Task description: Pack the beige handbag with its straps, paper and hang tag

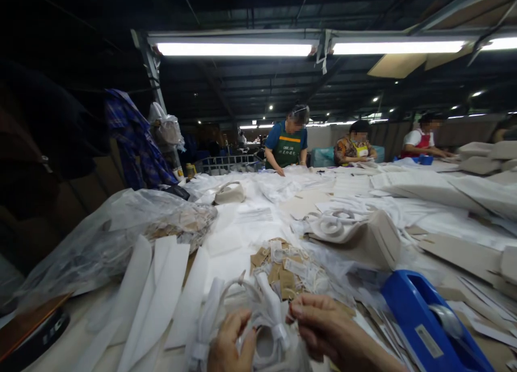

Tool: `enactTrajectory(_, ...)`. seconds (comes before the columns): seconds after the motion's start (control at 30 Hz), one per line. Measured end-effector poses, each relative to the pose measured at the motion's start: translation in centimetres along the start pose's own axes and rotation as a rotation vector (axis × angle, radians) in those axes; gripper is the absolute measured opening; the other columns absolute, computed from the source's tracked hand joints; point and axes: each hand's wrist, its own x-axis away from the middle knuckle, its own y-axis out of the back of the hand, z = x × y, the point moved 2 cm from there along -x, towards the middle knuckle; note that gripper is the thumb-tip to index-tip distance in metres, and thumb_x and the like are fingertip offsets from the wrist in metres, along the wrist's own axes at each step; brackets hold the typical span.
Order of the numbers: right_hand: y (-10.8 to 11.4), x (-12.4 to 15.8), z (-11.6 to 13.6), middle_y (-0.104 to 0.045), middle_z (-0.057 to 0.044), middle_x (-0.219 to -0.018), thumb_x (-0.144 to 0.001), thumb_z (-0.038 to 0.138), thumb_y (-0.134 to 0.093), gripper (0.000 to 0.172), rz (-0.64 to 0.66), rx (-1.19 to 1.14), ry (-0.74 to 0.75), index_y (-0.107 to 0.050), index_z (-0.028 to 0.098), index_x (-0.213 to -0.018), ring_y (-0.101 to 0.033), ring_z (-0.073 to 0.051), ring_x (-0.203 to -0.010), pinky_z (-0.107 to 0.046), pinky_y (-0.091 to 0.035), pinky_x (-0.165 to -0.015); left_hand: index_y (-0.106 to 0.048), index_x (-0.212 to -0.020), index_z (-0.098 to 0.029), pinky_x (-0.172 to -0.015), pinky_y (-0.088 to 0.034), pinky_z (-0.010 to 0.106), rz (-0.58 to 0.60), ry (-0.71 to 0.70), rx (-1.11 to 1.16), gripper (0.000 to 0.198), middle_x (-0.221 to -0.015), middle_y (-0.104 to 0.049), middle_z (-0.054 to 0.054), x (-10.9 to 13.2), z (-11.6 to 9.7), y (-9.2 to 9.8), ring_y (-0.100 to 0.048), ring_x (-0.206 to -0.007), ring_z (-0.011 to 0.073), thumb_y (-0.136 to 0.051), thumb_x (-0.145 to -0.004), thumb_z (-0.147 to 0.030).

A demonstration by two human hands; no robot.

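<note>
In front of me at the near edge stands a pale bag [264, 342], its handles bound in white wrapping. My left hand [232, 339] is curled against the bag's left side, with thumb and forefinger at the base of a handle. My right hand [327, 329] is closed in a pinch just right of the wrapped handles; whatever lies between its fingertips is too small to make out. Just beyond the hands lies a pile of brown and clear-sleeved hang tags [286, 275] with white strings.
A blue tape dispenser [432, 318] stands close on the right. White curved sheets [157, 302] and clear plastic [105, 248] lie left. A beige bag [363, 240] lies beyond the tags. Several co-workers, one in a green apron [288, 148], are across the table.
</note>
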Motion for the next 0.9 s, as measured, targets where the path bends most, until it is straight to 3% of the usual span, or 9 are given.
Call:
enactTrajectory(0.07, 1.2, -1.5, 2.3, -0.037, 0.01, -0.043, -0.069, 0.057, -0.064, 0.044, -0.113, 0.156, 0.044, -0.052, 0.015, -0.071, -0.021, -0.002, -0.036, -0.018, -0.017, -0.039, -0.066, -0.091, -0.015, -0.092, -0.042, 0.034, 0.001, 0.042, -0.312, 0.03, -0.1, -0.066, 0.012, -2.0, 0.2, -0.1, -0.058, -0.099, 0.0236, -0.039, -0.079, -0.016)
enactTrajectory(0.13, 2.4, -3.6, 4.0, -0.038, 0.008, -0.047, -0.075, 0.056, -0.053, 0.04, -0.205, 0.443, 0.094, -0.048, 0.016, -0.069, -0.024, -0.004, -0.039, -0.018, -0.018, -0.04, -0.065, -0.089, -0.01, -0.092, -0.041, 0.035, 0.09, 0.125, -0.501, 0.036, -0.098, -0.065, 0.015, -3.7, 0.6, -0.7, -0.057, -0.098, 0.0244, -0.031, -0.078, -0.006)
enactTrajectory(0.23, 3.6, -7.4, 5.1, -0.041, 0.005, -0.05, -0.084, 0.042, -0.041, 0.032, -0.245, 0.871, 0.101, -0.045, 0.018, -0.062, -0.032, -0.007, -0.042, -0.02, -0.024, -0.043, -0.066, -0.081, -0.009, -0.087, -0.04, 0.034, 0.17, 0.188, -0.566, 0.035, -0.092, -0.065, 0.016, -5.4, 1.3, -1.8, -0.056, -0.095, 0.026, -0.033, -0.075, 0.0)
enactTrajectory(0.3, 3.8, -9.9, 5.0, -0.043, 0.004, -0.049, -0.083, 0.029, -0.045, 0.03, -0.197, 0.999, 0.075, -0.044, 0.017, -0.056, -0.036, -0.007, -0.045, -0.021, -0.026, -0.047, -0.067, -0.087, -0.009, -0.088, -0.037, 0.035, 0.189, 0.222, -0.585, 0.037, -0.097, -0.065, 0.016, -6.1, 1.7, -2.3, -0.055, -0.098, 0.027, -0.034, -0.074, 0.002)
enactTrajectory(0.4, 3.5, -13.0, 4.1, -0.041, 0.005, -0.044, -0.078, 0.016, -0.05, 0.028, -0.104, 1.086, -0.014, -0.046, 0.016, -0.051, -0.037, -0.008, -0.045, -0.022, -0.026, -0.049, -0.067, -0.093, -0.008, -0.085, -0.037, 0.037, 0.19, 0.287, -0.578, 0.039, -0.098, -0.066, 0.019, -6.8, 2.0, -2.6, -0.058, -0.096, 0.0286, -0.032, -0.077, 0.001)
enactTrajectory(0.57, 2.5, -16.2, 2.1, -0.037, 0.006, -0.039, -0.075, 0.011, -0.054, 0.026, 0.108, 1.105, -0.188, -0.049, 0.015, -0.049, -0.034, -0.006, -0.041, -0.02, -0.025, -0.046, -0.068, -0.084, -0.012, -0.073, -0.041, 0.029, 0.149, 0.383, -0.481, 0.036, -0.088, -0.068, 0.012, -7.3, 2.4, -2.5, -0.061, -0.083, 0.0217, -0.033, -0.084, -0.006)
enactTrajectory(0.77, 2.1, -17.5, 0.2, -0.045, 0.006, -0.044, -0.074, 0.011, -0.052, 0.015, 0.391, 0.933, -0.339, -0.061, 0.015, -0.063, -0.038, -0.007, -0.039, -0.017, -0.03, -0.04, -0.066, -0.097, -0.009, -0.084, -0.041, 0.029, -0.004, 0.406, -0.329, 0.034, -0.099, -0.067, 0.014, -7.2, 2.9, -2.9, -0.06, -0.093, 0.0219, -0.035, -0.084, -0.004)
enactTrajectory(0.9, 2.1, -17.7, -0.1, -0.044, 0.007, -0.045, -0.074, 0.015, -0.052, 0.013, 0.427, 0.832, -0.342, -0.063, 0.014, -0.066, -0.037, -0.005, -0.038, -0.015, -0.029, -0.037, -0.067, -0.093, -0.01, -0.083, -0.042, 0.032, 0.001, 0.442, -0.303, 0.03, -0.098, -0.068, 0.014, -7.2, 3.3, -3.1, -0.061, -0.092, 0.0239, -0.041, -0.08, -0.002)
